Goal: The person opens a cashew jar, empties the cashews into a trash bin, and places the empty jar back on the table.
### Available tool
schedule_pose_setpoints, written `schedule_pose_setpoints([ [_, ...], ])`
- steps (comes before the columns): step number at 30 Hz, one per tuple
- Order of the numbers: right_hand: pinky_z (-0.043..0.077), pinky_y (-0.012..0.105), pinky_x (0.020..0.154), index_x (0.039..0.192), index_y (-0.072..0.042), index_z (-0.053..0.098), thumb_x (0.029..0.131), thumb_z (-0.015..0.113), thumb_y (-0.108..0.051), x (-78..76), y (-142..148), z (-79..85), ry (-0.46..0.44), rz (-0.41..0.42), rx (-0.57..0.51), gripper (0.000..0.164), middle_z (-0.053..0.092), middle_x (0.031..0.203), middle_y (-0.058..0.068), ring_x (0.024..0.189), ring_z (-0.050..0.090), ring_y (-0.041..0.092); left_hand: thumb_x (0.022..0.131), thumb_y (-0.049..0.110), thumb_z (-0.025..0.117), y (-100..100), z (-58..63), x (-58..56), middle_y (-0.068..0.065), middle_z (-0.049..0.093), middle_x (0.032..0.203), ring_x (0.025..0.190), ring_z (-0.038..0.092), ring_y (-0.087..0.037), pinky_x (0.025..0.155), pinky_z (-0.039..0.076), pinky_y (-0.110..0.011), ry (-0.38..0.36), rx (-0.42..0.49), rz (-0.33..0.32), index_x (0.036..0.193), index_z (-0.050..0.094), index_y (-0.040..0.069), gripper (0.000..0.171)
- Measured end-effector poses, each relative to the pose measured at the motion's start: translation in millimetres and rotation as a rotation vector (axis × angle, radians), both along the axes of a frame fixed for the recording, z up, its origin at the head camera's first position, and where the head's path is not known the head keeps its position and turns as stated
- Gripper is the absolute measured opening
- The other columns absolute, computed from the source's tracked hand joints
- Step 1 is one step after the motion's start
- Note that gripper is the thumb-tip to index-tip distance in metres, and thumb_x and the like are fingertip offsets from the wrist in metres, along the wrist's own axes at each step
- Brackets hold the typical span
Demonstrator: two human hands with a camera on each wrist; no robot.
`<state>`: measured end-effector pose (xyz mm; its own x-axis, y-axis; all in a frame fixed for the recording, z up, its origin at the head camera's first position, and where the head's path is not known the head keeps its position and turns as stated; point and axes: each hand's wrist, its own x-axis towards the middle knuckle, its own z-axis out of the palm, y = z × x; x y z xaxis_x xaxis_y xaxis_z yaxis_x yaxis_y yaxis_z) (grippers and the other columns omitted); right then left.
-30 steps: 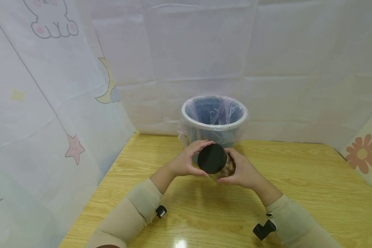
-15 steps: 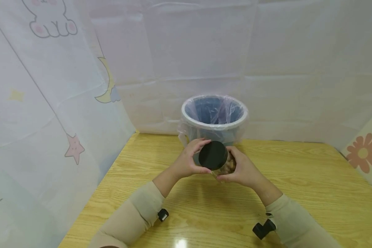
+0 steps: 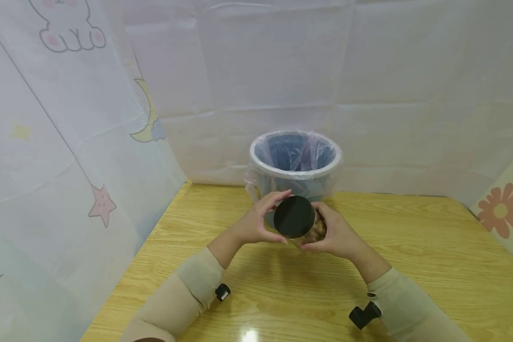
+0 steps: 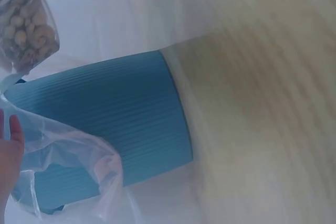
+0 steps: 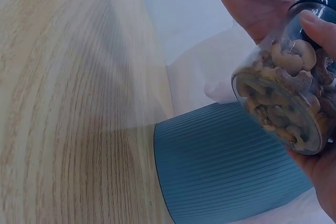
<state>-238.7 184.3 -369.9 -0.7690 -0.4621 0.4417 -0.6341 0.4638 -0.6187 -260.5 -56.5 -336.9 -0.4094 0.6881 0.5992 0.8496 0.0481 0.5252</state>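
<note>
over wooden table [image 3: 290, 304], jar [image 3: 294, 216] (nuts [image 3: 318, 231] half-hidden from above) between two hands [image 3: 256, 223] [image 3: 341, 235]

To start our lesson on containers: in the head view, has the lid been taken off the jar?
No, the black lid covers the top of the jar.

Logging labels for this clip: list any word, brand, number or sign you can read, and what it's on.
No readable text in any view.
Lid: no lettering visible on top.
Jar: no label visible on the sides showing.
Bin: none visible.
Backdrop: drawings only, no words.
Left wrist camera: pale patch, too small to tell if marked.
</note>
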Motion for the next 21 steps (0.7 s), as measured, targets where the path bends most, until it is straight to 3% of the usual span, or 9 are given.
schedule_pose_setpoints([
  [5, 0.044, 0.037, 0.085, 0.125, -0.018, 0.044, 0.057, 0.086, -0.040, 0.1, 0.7, 0.6, 0.019, 0.033, 0.016, 0.083, 0.054, 0.116, -0.006, 0.103, 0.053, 0.012, 0.056, 0.005, 0.086, -1.0, 14.7, 3.5, -0.026, 0.037, 0.134, 0.121, 0.038, -0.035, 0.094, 0.041, -0.038, 0.016, -0.058, -0.075, 0.135, 0.025, -0.015, 0.102],
  [9, 0.044, 0.036, 0.086, 0.125, -0.017, 0.044, 0.058, 0.085, -0.040, -0.3, 1.5, 0.1, 0.031, 0.049, 0.034, 0.082, 0.054, 0.117, -0.005, 0.103, 0.053, 0.012, 0.056, 0.010, 0.087, 0.1, 9.0, -7.7, -0.024, 0.035, 0.137, 0.126, 0.034, -0.031, 0.103, 0.032, -0.037, 0.079, -0.097, -0.121, 0.136, 0.025, -0.013, 0.104],
  [14, 0.043, 0.035, 0.087, 0.126, -0.017, 0.044, 0.058, 0.086, -0.037, -1.4, 2.3, -0.8, 0.027, 0.060, 0.034, 0.082, 0.053, 0.118, -0.006, 0.105, 0.052, 0.012, 0.059, 0.020, 0.087, 0.8, -5.5, -22.9, -0.013, 0.038, 0.139, 0.127, 0.034, -0.021, 0.106, 0.027, -0.034, 0.108, -0.131, -0.098, 0.140, 0.028, -0.004, 0.103],
  [19, 0.042, 0.034, 0.088, 0.126, -0.016, 0.044, 0.056, 0.088, -0.029, -0.9, 1.2, -0.5, 0.006, 0.048, 0.032, 0.084, 0.053, 0.118, -0.003, 0.104, 0.052, 0.012, 0.058, 0.025, 0.088, 0.7, -11.0, -24.8, -0.006, 0.039, 0.138, 0.127, 0.033, -0.016, 0.104, 0.029, -0.034, 0.076, -0.115, -0.048, 0.140, 0.033, 0.005, 0.100],
  [21, 0.042, 0.034, 0.087, 0.125, -0.011, 0.044, 0.056, 0.089, -0.023, 5.8, -1.9, 8.2, 0.001, 0.043, 0.036, 0.083, 0.054, 0.117, 0.000, 0.103, 0.052, 0.014, 0.057, 0.024, 0.088, 1.3, -12.8, -23.7, -0.005, 0.038, 0.138, 0.127, 0.034, -0.016, 0.103, 0.032, -0.033, 0.049, -0.101, -0.030, 0.140, 0.034, 0.007, 0.100],
])
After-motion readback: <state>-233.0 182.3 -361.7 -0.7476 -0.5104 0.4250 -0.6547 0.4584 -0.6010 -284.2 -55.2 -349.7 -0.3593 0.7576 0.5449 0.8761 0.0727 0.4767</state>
